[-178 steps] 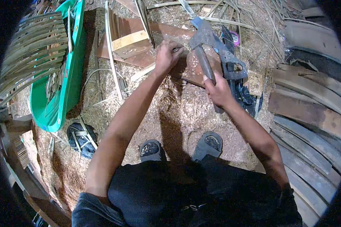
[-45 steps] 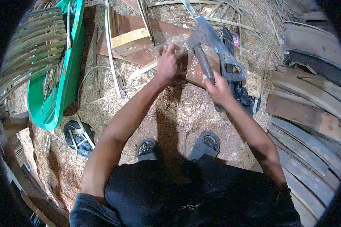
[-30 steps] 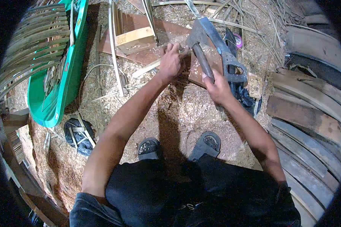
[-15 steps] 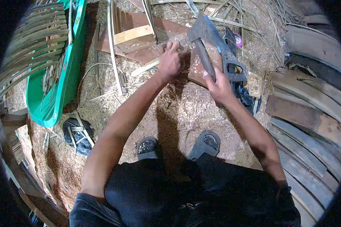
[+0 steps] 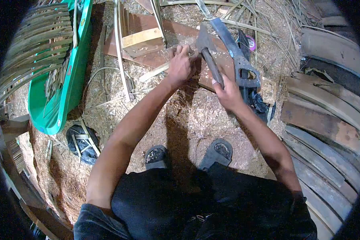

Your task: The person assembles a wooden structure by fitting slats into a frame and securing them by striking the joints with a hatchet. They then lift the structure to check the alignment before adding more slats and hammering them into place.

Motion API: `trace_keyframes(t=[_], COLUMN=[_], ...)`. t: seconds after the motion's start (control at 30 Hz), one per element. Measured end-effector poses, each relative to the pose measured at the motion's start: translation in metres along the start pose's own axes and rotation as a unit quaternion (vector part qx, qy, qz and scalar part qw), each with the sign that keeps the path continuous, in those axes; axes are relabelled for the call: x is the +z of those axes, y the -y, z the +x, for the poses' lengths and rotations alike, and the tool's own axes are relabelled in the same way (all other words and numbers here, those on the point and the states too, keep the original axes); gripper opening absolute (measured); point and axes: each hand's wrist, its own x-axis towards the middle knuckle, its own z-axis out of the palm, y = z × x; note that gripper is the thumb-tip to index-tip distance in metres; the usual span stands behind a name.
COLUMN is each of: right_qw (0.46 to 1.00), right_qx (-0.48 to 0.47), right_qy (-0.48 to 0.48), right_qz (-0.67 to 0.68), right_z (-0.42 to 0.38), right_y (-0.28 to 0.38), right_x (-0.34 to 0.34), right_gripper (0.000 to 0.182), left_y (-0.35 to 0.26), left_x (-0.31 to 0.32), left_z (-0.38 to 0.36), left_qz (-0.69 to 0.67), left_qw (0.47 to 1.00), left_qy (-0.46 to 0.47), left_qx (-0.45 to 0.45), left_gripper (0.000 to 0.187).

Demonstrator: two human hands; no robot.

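My left hand [image 5: 181,64] is closed round one end of a pale wood strip [image 5: 153,73], over a reddish-brown board [image 5: 142,24]. The strip slants down to the left from my fingers. My right hand [image 5: 228,93] grips the dark handle of a hatchet [image 5: 213,66], whose broad metal head is up at the far end, a short way right of my left hand. Just right of the hatchet lies a handsaw [image 5: 227,38] with a blue-grey handle. Left of my left hand a pale wooden block [image 5: 143,39] rests on the board.
A green plastic tub [image 5: 66,88] with thin strips stands at the left. Curved planks [image 5: 320,124] are stacked at the right. A black round bundle [image 5: 83,143] lies left of my left arm. Two sandals [image 5: 217,154] are on the shavings-covered floor [image 5: 188,120].
My right hand has shifted slightly left and down with the hatchet, and its head has turned and come nearer my left hand. My left hand has barely moved.
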Motion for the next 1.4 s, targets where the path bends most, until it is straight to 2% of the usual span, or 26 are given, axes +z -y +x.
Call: trace_keyframes(t=[0.07,0.13,0.23,0.33,0.43,0.63,0.77,0.87,0.93,1.03,1.17,1.23,1.33,1.4], right_qw=[0.999,0.999,0.998,0.998,1.0,0.999,1.0,0.999,0.999,1.0,1.0,1.0,0.999,1.0], right_qx=[0.023,0.028,-0.048,-0.054,0.008,-0.043,-0.015,-0.026,-0.041,0.01,-0.002,-0.005,-0.042,0.014], right_qy=[0.012,0.009,-0.039,-0.014,-0.004,-0.023,-0.013,-0.022,-0.027,0.009,0.007,-0.007,-0.024,0.001], right_qz=[-0.02,-0.032,0.015,-0.015,-0.029,0.014,-0.02,-0.004,-0.001,-0.009,-0.006,0.017,-0.004,-0.013], right_z=[0.001,-0.002,-0.002,0.003,0.001,0.001,0.004,-0.001,-0.003,-0.003,-0.001,-0.005,-0.001,0.0], right_y=[-0.003,0.008,0.004,-0.012,-0.009,0.004,-0.013,-0.008,0.0,0.0,-0.003,0.016,0.001,0.004], right_x=[-0.003,-0.007,-0.002,0.003,-0.001,-0.003,0.001,-0.003,-0.005,0.0,0.0,-0.006,0.002,-0.004], right_gripper=[0.034,0.035,0.036,0.037,0.038,0.037,0.033,0.032,0.032,0.032,0.033,0.035,0.035,0.035], left_y=[-0.003,-0.003,-0.004,-0.003,-0.001,-0.003,-0.002,-0.001,-0.003,-0.003,-0.006,-0.005,-0.004,-0.005], left_x=[-0.002,-0.003,-0.001,-0.002,0.002,0.0,-0.001,0.001,0.001,-0.002,-0.008,-0.003,-0.004,-0.003], left_z=[0.001,0.001,0.001,0.0,0.002,0.0,0.0,-0.001,0.0,0.0,0.0,0.0,0.0,0.002], left_qz=[-0.016,-0.008,0.011,0.005,0.011,0.009,0.0,0.026,0.002,-0.008,0.001,0.007,0.008,-0.001], left_qw=[0.999,0.999,0.999,0.999,1.0,0.999,0.999,1.0,1.0,0.999,1.0,1.0,1.0,1.0], left_qy=[0.03,0.036,0.036,0.037,0.022,0.041,0.033,-0.004,0.022,0.033,0.025,0.014,0.016,0.02], left_qx=[-0.019,-0.017,-0.019,-0.025,-0.016,-0.024,-0.019,0.002,-0.022,-0.025,-0.017,-0.013,-0.016,-0.019], left_gripper=[0.059,0.057,0.056,0.054,0.054,0.056,0.057,0.047,0.051,0.052,0.048,0.048,0.05,0.051])
